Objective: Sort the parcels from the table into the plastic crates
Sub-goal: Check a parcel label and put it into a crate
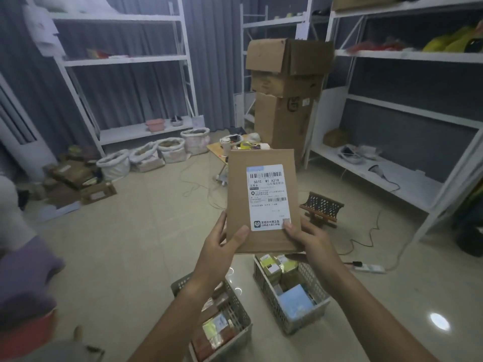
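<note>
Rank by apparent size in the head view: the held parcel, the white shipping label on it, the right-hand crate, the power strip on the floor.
1. Held parcel, though nearness inflates it; the right-hand crate looks similar, so unsure.
2. Shipping label.
3. Power strip.

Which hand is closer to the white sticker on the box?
Right. The right hand has its thumb on the bottom corner of the white label. The left hand holds the cardboard parcel at its lower left edge, thumb on bare cardboard beside the label.
</note>
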